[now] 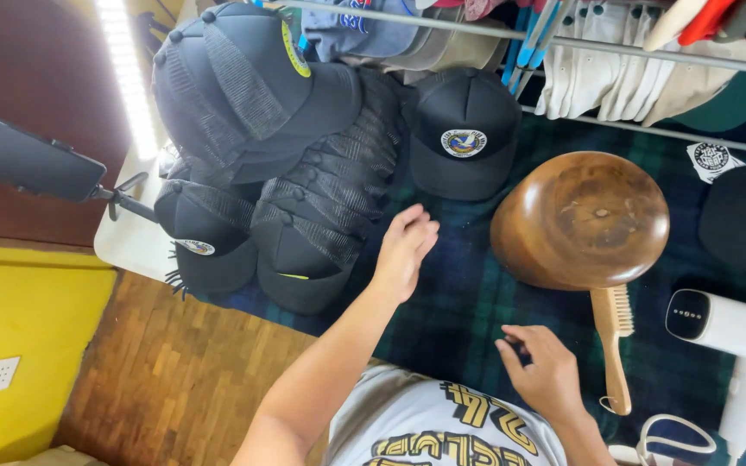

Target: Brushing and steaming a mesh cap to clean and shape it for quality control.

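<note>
My left hand (403, 252) reaches out over the dark plaid cloth (468, 302), fingers together and slightly curled, holding nothing, just right of a stack of black mesh caps (317, 216). My right hand (544, 371) hovers near my grey printed shirt (442, 427), fingers bent around something small and dark that I cannot make out. A wooden dome-shaped hat block (582, 220) stands right of my left hand. A single black cap with a round patch (464, 134) lies behind it.
More black caps (235, 86) pile at the back left. A wooden brush (613, 345) and a white handheld steamer (736, 345) lie at the right. A rail of hanging caps (615, 69) runs along the back. A phone on a stand (32, 160) is at left.
</note>
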